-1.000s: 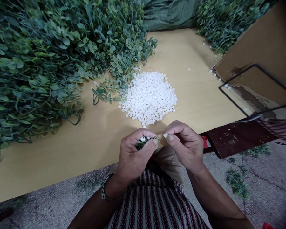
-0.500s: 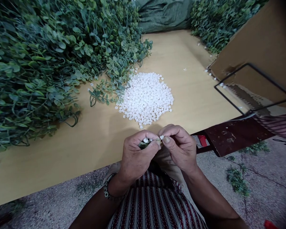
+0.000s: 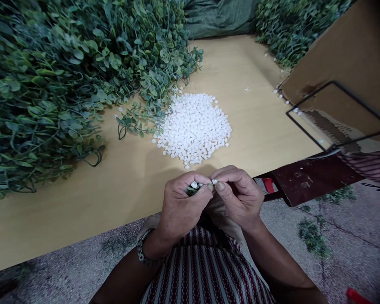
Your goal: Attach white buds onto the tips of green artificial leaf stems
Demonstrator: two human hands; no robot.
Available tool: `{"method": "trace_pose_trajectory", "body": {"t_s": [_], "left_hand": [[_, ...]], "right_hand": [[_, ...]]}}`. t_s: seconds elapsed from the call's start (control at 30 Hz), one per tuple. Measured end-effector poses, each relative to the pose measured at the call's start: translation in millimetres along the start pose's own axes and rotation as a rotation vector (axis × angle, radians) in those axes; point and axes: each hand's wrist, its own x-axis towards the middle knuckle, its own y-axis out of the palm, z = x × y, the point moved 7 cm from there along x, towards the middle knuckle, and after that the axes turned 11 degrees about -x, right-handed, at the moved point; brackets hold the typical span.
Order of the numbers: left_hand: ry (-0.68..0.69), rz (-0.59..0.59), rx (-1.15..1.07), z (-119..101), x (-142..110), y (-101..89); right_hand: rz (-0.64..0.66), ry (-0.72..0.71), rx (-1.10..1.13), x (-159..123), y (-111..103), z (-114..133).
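My left hand (image 3: 186,202) is closed around a green artificial sprig (image 3: 191,191), most of it hidden by the fingers. A small white piece (image 3: 194,185) shows on the sprig near the thumb. My right hand (image 3: 239,196) pinches another small white bead-like piece (image 3: 214,181) between thumb and forefinger, right beside the left fingertips. Both hands meet just over the table's front edge. Beyond them on the table lies a heap of small white beads (image 3: 194,126), which look round and flat.
Bushy artificial greenery (image 3: 66,80) covers the table's left side, with more greenery (image 3: 300,29) at the back right. A green cloth bundle (image 3: 221,19) lies at the back. To the right stand cardboard (image 3: 345,67), a black wire frame (image 3: 338,116) and a dark red bench (image 3: 313,177).
The hands have barely moved; the right hand has shifted very slightly, still pinching the white piece by the left fingertips. The camera view has tilted a little.
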Motion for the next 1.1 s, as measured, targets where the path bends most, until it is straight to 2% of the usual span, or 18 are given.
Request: {"method": "trace_pose_trajectory", "body": {"t_s": [0.2,0.5,0.7,1.1], "left_hand": [[0.004,0.014,-0.007,1.7,0.3,-0.3],[0.014,0.009,0.018,1.9,-2.0,-1.3],[0.061,0.025,-0.003,1.4,-2.1,0.7],[0.090,0.037,-0.009,4.6,-2.8,0.2]], "right_hand": [[-0.051,-0.153,-0.103,-2.6,-2.4,6.8],[-0.061,-0.232,-0.187,-4.2,-2.4,9.1],[-0.091,-0.437,-0.276,-2.3,-3.1,24.6],[-0.048,-0.470,-0.309,-4.2,-3.1,24.5]]}}
